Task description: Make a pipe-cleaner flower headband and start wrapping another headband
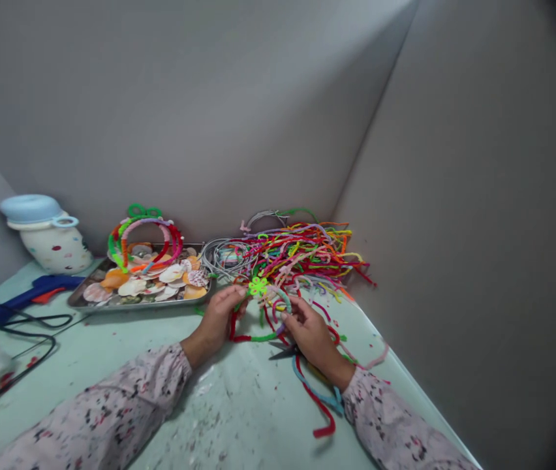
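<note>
Between my hands is a hoop wrapped in coloured pipe cleaners [263,338], with red, green, lavender and teal stretches. A bright green pipe-cleaner flower [258,286] sits at its top left. My left hand [219,318] is closed in a pinch on the hoop's left side, beside the flower. On the other side, the fingers of my right hand [310,329] are closed around the teal and lavender part. Dark scissor blades [284,351] stick out from beneath my right hand; their handles are hidden. Loose red and blue pipe cleaners [324,408] lie under my right wrist.
A big pile of pipe cleaners [307,254] lies at the back, beside coiled grey wire hoops [224,258]. Left of these, a metal tray [141,305] carries seashells and finished-looking wrapped headbands [124,245]. A blue glue gun [28,297] with cord and a lidded bottle [53,245] stand farther left.
</note>
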The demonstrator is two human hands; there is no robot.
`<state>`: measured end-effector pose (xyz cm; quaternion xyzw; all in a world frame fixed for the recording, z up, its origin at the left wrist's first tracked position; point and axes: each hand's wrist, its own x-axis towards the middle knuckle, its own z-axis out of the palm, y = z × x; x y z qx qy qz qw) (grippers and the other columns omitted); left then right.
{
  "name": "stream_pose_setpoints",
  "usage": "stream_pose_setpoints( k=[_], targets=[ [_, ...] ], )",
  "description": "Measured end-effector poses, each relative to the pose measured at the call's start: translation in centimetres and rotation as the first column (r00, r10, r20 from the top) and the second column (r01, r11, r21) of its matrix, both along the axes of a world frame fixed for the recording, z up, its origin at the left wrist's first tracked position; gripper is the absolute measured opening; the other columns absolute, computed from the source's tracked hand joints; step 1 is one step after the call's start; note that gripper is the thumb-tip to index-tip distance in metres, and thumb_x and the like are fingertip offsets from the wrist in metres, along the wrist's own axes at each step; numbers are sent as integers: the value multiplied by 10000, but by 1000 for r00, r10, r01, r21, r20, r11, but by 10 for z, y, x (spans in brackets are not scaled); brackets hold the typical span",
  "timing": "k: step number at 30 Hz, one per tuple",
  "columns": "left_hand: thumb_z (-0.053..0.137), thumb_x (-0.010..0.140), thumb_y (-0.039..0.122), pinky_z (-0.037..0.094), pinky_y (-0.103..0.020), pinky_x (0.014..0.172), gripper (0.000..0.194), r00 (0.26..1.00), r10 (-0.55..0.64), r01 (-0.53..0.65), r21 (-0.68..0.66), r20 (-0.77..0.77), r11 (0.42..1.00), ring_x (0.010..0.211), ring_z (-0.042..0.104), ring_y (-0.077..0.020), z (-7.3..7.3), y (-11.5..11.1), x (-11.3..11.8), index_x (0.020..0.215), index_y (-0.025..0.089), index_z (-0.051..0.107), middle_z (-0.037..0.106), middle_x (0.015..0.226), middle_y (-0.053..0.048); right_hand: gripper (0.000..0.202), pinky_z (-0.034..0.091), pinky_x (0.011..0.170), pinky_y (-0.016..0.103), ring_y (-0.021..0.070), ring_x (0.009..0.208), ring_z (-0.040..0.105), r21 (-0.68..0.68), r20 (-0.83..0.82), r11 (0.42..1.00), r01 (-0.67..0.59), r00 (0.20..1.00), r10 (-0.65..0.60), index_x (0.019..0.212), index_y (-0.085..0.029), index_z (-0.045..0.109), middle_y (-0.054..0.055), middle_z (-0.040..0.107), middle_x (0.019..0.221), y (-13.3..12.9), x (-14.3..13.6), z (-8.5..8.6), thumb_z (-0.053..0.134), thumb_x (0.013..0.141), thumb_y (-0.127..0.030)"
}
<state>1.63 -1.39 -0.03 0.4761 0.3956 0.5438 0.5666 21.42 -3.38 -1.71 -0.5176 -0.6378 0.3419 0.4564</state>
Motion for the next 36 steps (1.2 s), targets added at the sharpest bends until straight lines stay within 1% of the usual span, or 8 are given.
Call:
stream_pose_setpoints(
  k=[4, 7, 12, 18, 24, 29, 34, 36],
  targets=[
    [534, 836, 429, 300, -227, 511, 331, 976, 94, -71, 121, -197, 990, 525, 394, -102, -2, 0, -2, 642, 160, 532, 473, 565, 24, 382, 411, 585, 255, 143, 628, 501, 7, -13, 1000, -9, 1000, 9, 1153, -170, 589, -5, 571, 743, 0, 2, -1, 546, 818, -348],
    [535, 840, 429, 302, -227, 518, 320, 951, 143, -98, 170, -275, 981, 529, 395, -105, -1, -1, -2, 655, 168, 534, 476, 566, 29, 338, 397, 573, 244, 129, 619, 491, 22, -14, 999, -33, 999, 33, 1130, -183, 594, -10, 561, 768, -1, 3, 1, 528, 834, -334],
    [552, 811, 440, 299, -229, 519, 317, 930, 211, -159, 187, -303, 969, 528, 381, -114, 2, -4, 0, 632, 179, 535, 478, 557, 29, 315, 384, 555, 239, 122, 595, 479, 17, -28, 999, -47, 998, 48, 1107, -190, 597, -22, 541, 726, -3, 3, 4, 520, 846, -348],
    [547, 814, 410, 312, -232, 556, 293, 905, 252, -173, 246, -342, 954, 562, 398, -124, 5, -7, 1, 633, 179, 553, 486, 567, 21, 344, 400, 548, 240, 128, 587, 491, -16, -94, 999, -34, 995, 32, 1138, -205, 587, -26, 538, 699, -3, 2, 2, 516, 850, -379],
    [526, 846, 375, 314, -227, 550, 269, 902, 245, -161, 250, -354, 955, 567, 396, -121, 4, -6, 0, 660, 181, 543, 475, 576, 22, 336, 414, 545, 236, 122, 587, 503, -44, -137, 998, -45, 990, 39, 1149, -218, 571, -21, 546, 725, -2, 2, 0, 527, 853, -371],
    [508, 867, 377, 311, -226, 539, 280, 903, 244, -167, 235, -354, 958, 550, 386, -117, 0, -2, -3, 667, 183, 531, 460, 565, 28, 343, 441, 535, 246, 128, 586, 540, -119, -265, 989, -89, 963, 55, 1162, -216, 541, -2, 589, 787, 0, 3, 2, 518, 867, -390],
    [506, 870, 358, 303, -226, 532, 272, 900, 256, -186, 222, -351, 957, 556, 381, -116, -1, 0, -5, 664, 181, 523, 453, 569, 27, 346, 402, 491, 228, 124, 501, 509, -193, -263, 977, -91, 964, 38, 1102, -179, 572, -32, 553, 565, 3, 4, 0, 457, 905, -440],
    [496, 876, 355, 297, -223, 527, 284, 900, 265, -195, 223, -347, 955, 554, 371, -112, -3, 1, -5, 653, 179, 505, 435, 566, 32, 344, 388, 475, 223, 118, 478, 494, -210, -235, 973, -93, 971, 42, 1063, -169, 590, -38, 543, 540, 5, 6, -1, 472, 896, -445]
  ],
)
